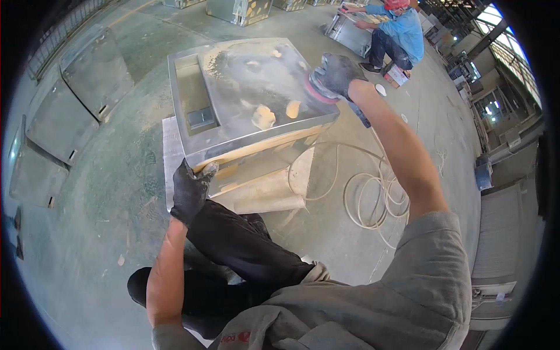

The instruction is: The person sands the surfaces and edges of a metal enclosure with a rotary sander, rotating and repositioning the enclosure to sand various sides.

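Note:
A grey metal cabinet (233,131) lies in front of me, with a rectangular opening near its left side and tan filler patches (263,117) on its top face. My right hand (338,76), in a dark glove, is closed over a sander with a pink disc edge (321,93). The disc rests at the right edge of the top face. My left hand (192,189), also gloved, grips the cabinet's near left corner, its thumb on the edge. Dust and dark specks cover parts of the surface.
A pale hose (373,224) lies coiled on the floor to the right. Under the cabinet is a whitish sheet (268,201). Grey panels (63,123) stand at left. Another person in blue (402,35) crouches by a metal box (350,34) at the back.

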A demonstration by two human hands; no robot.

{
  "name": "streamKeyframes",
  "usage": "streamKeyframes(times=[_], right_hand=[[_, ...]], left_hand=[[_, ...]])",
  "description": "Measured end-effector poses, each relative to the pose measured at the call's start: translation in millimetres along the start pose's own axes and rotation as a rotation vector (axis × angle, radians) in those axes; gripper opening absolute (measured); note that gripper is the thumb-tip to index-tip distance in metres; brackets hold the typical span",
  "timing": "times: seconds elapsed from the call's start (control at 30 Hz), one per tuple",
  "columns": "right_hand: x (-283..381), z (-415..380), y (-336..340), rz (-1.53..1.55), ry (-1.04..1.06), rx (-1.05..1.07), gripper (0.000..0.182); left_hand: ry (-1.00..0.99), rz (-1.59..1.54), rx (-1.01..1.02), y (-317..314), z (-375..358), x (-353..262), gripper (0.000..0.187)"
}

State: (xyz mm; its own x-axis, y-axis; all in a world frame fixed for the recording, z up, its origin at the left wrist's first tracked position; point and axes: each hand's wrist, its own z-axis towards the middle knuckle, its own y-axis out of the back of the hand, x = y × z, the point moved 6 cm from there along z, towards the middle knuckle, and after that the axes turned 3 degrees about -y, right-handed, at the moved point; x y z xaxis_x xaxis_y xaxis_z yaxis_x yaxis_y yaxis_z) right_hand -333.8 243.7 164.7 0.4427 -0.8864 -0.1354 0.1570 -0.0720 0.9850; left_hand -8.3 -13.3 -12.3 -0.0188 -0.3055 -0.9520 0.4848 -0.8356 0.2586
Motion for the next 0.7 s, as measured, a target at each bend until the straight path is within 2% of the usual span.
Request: streamKeyframes(times=[0.1,0.17,0.27,0.37,0.4,0.43,0.5,0.6,0.7], right_hand=[[-5.3,-11.5,3.7,0.018,-0.039,0.044,0.049],[-9.2,-10.3,11.4,0.056,-0.08,0.003,0.05],[-20.5,8.7,-7.8,-0.069,-0.052,0.024,0.053],[-23.9,-10.7,-10.5,-0.024,-0.035,0.082,0.055],[-19.0,-23.7,-3.5,0.026,0.045,-0.079,0.044],[-17.3,-22.7,-0.8,0.025,0.045,-0.075,0.044],[-16.0,-22.4,1.1,-0.023,-0.082,0.066,0.055],[-22.6,8.9,-11.3,-0.054,-0.085,0.069,0.053],[-14.5,7.0,-8.0,-0.046,-0.03,0.049,0.051]], left_hand=[[-0.058,-0.07,0.001,-3.7,1.2,-0.3,0.041],[-0.087,-0.081,0.01,-2.4,1.3,-3.6,0.039],[-0.001,0.032,-0.009,0.4,1.1,-5.9,0.039],[-0.02,0.002,-0.001,-1.0,2.7,2.6,0.039],[-0.017,0.0,-0.001,-1.5,2.5,1.4,0.039],[-0.028,-0.021,-0.003,-1.2,1.9,-2.8,0.039],[-0.034,-0.04,0.007,-2.2,0.4,-5.1,0.039],[-0.027,-0.009,0.01,-2.0,1.3,-0.5,0.039],[-0.02,-0.051,0.014,-1.3,1.3,3.4,0.04]])
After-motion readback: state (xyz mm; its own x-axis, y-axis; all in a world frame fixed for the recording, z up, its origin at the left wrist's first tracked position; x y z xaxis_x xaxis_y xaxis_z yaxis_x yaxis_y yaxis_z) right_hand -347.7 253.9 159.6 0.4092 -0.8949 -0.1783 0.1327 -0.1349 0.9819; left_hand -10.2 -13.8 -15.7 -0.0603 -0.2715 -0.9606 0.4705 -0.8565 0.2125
